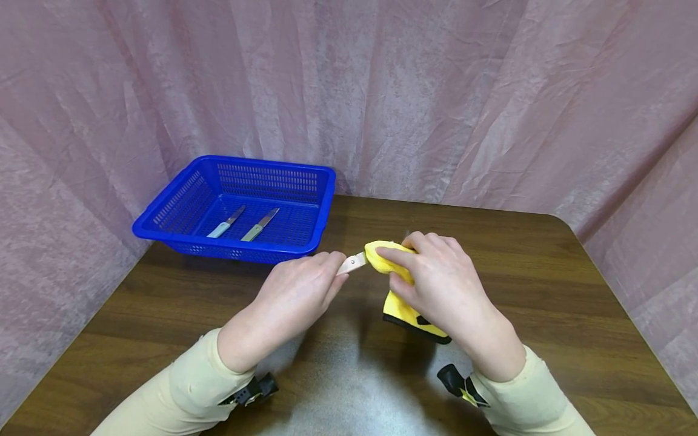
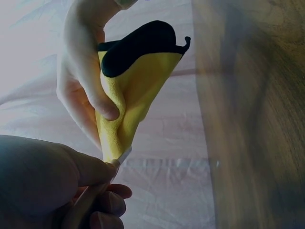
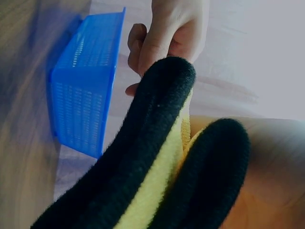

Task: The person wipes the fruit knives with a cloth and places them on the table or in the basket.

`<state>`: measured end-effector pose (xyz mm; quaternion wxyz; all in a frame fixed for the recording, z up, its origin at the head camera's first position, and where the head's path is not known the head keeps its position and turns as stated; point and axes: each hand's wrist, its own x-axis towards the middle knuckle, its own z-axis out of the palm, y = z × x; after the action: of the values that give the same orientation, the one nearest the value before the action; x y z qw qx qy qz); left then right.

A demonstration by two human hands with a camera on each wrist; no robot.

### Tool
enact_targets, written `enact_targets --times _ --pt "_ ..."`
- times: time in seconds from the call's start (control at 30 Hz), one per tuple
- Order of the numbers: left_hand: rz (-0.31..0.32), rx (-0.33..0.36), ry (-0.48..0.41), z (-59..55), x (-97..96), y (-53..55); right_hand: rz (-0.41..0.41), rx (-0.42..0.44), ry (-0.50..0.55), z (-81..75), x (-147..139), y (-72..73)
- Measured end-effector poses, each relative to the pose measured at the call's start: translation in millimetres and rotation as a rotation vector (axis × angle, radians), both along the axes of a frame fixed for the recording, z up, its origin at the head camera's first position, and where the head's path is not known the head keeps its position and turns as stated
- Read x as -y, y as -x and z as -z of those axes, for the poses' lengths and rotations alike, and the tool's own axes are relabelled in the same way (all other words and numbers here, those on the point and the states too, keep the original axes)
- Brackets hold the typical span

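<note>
My left hand [image 1: 302, 284] grips the pale handle of a small knife [image 1: 352, 263] above the table, its blade pointing right. Around that blade my right hand [image 1: 438, 278] pinches a yellow cloth [image 1: 402, 307] with black edging, thumb on one side and fingers on the other. The cloth hides most of the blade; a short strip shows beside the handle in the left wrist view. Below the right hand the rest of the cloth hangs loose. In the right wrist view the cloth's black border [image 3: 157, 109] fills the foreground and covers the knife.
A blue plastic basket [image 1: 322, 224] stands at the back left of the wooden table [image 1: 507, 266]. Inside lie a knife with a light blue handle [image 1: 220, 229] and one with a green handle [image 1: 253, 232]. Pink curtains [image 1: 414, 103] hang behind the table.
</note>
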<state>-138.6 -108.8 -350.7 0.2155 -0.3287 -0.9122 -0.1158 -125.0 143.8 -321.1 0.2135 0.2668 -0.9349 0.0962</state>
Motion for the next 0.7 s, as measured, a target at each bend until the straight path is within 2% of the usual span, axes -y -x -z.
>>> enact_targets --times 0.7 --pt "-0.008 -0.017 -0.013 -0.2 3.7 1.3 0.12 0.075 0.036 -7.9 -14.8 5.8"
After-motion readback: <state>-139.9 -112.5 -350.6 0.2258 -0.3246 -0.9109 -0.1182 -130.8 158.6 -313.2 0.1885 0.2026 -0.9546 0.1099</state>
